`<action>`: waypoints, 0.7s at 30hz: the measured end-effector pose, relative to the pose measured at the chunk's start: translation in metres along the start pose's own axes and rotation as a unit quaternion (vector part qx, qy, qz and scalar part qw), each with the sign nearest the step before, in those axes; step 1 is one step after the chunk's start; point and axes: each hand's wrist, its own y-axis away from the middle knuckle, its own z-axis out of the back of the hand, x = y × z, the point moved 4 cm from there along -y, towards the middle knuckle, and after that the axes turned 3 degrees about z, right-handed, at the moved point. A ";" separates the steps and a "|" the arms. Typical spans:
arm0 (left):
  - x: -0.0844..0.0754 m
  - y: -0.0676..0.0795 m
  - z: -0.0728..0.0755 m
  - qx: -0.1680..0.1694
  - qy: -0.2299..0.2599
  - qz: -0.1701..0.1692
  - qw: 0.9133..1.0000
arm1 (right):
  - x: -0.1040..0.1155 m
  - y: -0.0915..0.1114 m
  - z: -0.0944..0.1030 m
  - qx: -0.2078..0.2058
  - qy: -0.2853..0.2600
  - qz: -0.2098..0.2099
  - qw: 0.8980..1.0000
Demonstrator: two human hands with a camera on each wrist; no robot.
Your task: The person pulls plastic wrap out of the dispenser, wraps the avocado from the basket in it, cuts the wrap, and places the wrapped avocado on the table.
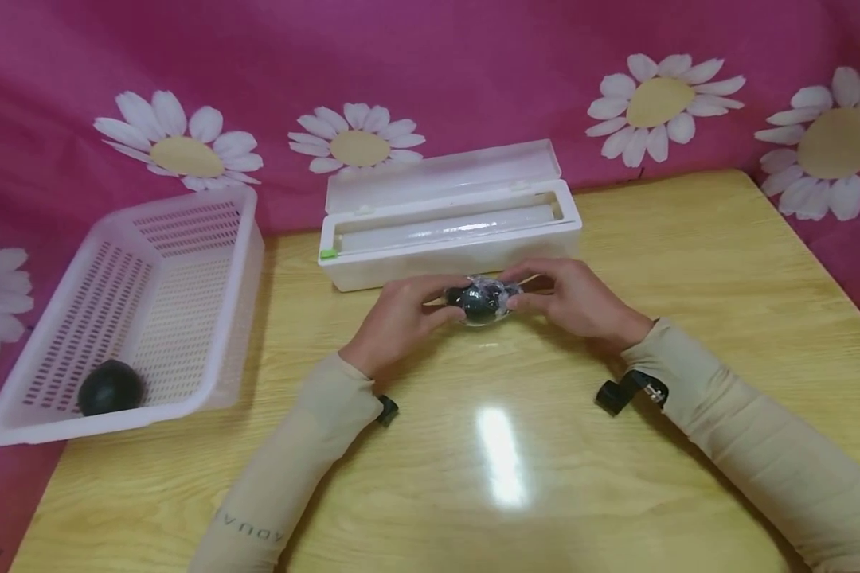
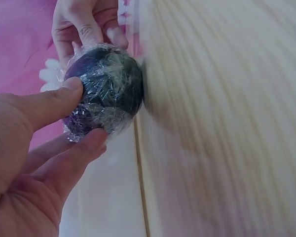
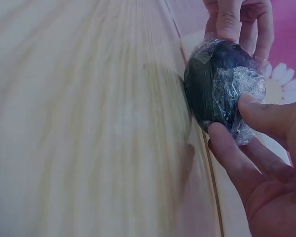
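Observation:
A dark, rounded object (image 1: 482,304) wrapped in crinkled cling film is at the middle of the table, just in front of the cling film box. My left hand (image 1: 403,318) pinches its left end between thumb and fingers, while the right hand (image 1: 572,304) grips the opposite end. In the left wrist view the wrapped object (image 2: 111,84) looks dark green with purplish patches and touches the tabletop. Bunched film (image 3: 239,94) covers the side near my right thumb in the right wrist view. What exactly lies under the wrap cannot be made out.
Behind the hands stands a white box (image 1: 451,255), lid raised, holding a cling film roll (image 1: 444,229). At left, a white plastic basket (image 1: 229,318) contains another dark round object (image 1: 111,387). A pink flowered cloth (image 1: 473,72) hangs behind the wooden table (image 1: 430,493).

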 end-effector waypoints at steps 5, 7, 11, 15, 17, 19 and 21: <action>-0.015 -0.010 -0.013 0.003 -0.014 -0.001 1.000 | -0.006 0.013 0.014 -0.013 0.004 -0.012 1.000; -0.020 -0.015 -0.019 0.007 -0.015 0.002 1.000 | -0.010 0.017 0.020 -0.017 0.015 -0.022 1.000; -0.029 -0.023 -0.029 0.006 -0.019 0.004 1.000 | -0.018 0.021 0.030 -0.023 0.039 -0.048 0.998; -0.042 -0.033 -0.041 -0.004 -0.046 -0.012 0.999 | -0.022 0.030 0.045 -0.028 0.038 -0.061 0.997; -0.050 -0.038 -0.048 -0.008 -0.062 -0.023 0.998 | -0.024 0.036 0.053 -0.027 0.038 -0.068 0.997; -0.058 -0.043 -0.055 -0.008 -0.078 -0.031 0.996 | -0.027 0.042 0.061 -0.024 0.041 -0.073 0.996; -0.066 -0.046 -0.062 -0.004 -0.094 -0.037 0.995 | -0.031 0.048 0.070 -0.020 0.046 -0.081 0.995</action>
